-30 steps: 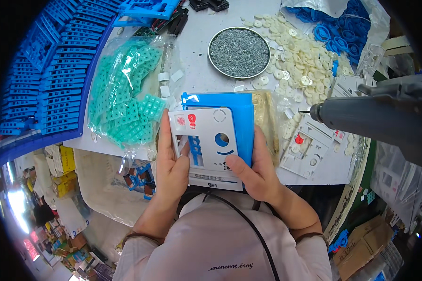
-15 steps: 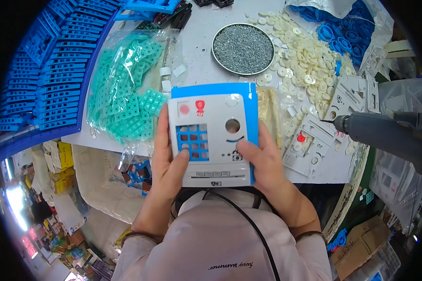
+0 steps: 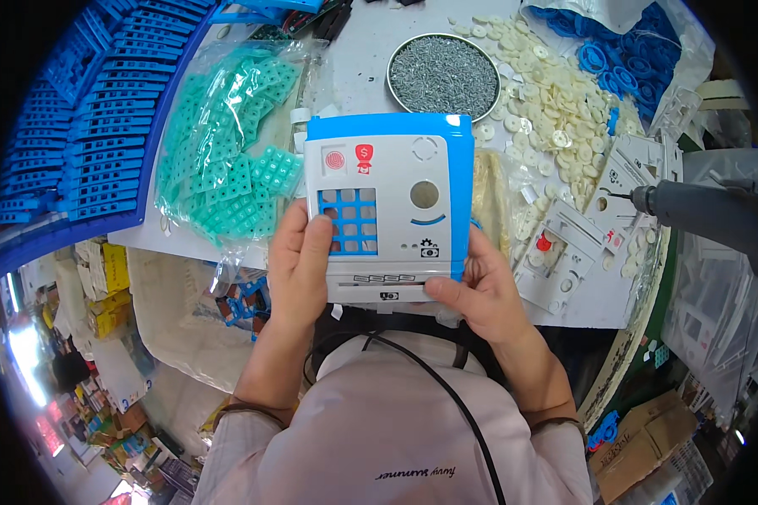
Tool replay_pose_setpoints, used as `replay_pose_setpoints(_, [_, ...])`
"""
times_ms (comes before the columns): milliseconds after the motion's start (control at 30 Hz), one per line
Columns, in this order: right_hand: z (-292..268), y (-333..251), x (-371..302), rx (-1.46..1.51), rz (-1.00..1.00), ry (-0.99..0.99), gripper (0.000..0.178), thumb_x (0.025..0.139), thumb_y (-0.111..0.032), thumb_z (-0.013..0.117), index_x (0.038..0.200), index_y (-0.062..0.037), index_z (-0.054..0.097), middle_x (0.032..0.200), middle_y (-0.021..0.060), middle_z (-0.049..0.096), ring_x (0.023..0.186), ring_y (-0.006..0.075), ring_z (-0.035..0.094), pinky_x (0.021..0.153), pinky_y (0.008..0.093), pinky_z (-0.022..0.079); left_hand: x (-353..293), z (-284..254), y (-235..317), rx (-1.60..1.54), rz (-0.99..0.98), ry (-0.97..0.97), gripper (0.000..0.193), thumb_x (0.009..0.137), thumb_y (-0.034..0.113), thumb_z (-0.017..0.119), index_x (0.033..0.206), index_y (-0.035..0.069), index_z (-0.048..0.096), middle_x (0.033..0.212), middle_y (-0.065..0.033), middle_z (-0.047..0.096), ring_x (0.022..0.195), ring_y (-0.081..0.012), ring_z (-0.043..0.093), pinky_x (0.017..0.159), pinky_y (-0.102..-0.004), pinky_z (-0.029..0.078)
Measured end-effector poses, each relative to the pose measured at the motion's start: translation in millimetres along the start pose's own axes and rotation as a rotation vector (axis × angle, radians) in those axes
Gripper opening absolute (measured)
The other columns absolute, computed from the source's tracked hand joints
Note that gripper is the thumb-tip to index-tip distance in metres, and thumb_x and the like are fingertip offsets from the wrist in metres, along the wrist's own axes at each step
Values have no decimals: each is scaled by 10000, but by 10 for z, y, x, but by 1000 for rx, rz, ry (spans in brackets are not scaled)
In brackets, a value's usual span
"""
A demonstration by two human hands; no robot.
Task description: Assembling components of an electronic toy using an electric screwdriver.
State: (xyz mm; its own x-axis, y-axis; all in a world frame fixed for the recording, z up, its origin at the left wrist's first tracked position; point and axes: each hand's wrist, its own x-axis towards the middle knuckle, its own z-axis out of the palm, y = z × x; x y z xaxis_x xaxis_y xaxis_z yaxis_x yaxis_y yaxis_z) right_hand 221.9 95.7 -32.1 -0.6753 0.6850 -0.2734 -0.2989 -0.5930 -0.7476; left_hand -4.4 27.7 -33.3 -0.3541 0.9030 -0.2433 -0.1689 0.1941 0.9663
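Between both hands I hold a blue and white plastic panel (image 3: pixel 396 168), its white face with a round hole and a keypad grid turned up. My left hand (image 3: pixel 299 265) grips its left edge, thumb on the white face beside the grid. Around the lower right corner closes my right hand (image 3: pixel 480 290), its thumb on the bottom strip. The fingers under the panel are mostly hidden. Beyond the panel stands a round metal dish of small screws (image 3: pixel 444 76). A bag of green keypad pieces (image 3: pixel 227 143) lies to the left.
A power screwdriver (image 3: pixel 699 206) juts in from the right over white panels (image 3: pixel 564 252). Cream plastic discs (image 3: pixel 556 109) spread across the back right, near a bag of blue rings (image 3: pixel 623 59). Blue plastic frames (image 3: pixel 114 126) fill a crate at left.
The panel has moved up and away from my body, and its white face now sits flatter against the blue part. My right hand has shifted down to its lower corner.
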Motion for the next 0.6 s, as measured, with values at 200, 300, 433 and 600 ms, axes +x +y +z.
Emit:
replay_pose_setpoints(200, [-143,-101,17,-159,44,29,466,995,-38,660,1426,62,513,1288,105,680,1165,158,647,1005,321,519,-67,97,80,-69,173,-86,420,1092,325,531,1322,-26,558,1216,-78,645,1015,-107,637,866,-258,514])
replay_pose_setpoints(300, [-96,-94,-37,-40,-101,6,390,1014,-63,636,1373,71,564,1259,112,696,1118,148,662,967,307,526,81,49,148,10,271,-69,461,1102,399,498,1234,-29,604,1156,-66,659,976,-98,618,819,-252,500])
replay_pose_setpoints(433, [-116,13,-130,-63,-85,-18,392,1010,-57,635,1371,77,560,1275,130,688,1124,154,656,970,311,523,157,151,311,-34,147,66,356,1116,330,500,1020,14,634,895,8,620,818,-43,524,710,-233,448])
replay_pose_setpoints(600, [-43,68,-197,-120,-191,53,396,1000,-75,660,1353,80,568,1260,122,692,1110,150,656,967,313,521,224,152,300,94,257,17,351,1109,255,529,832,42,564,769,57,521,737,-26,437,639,-237,399])
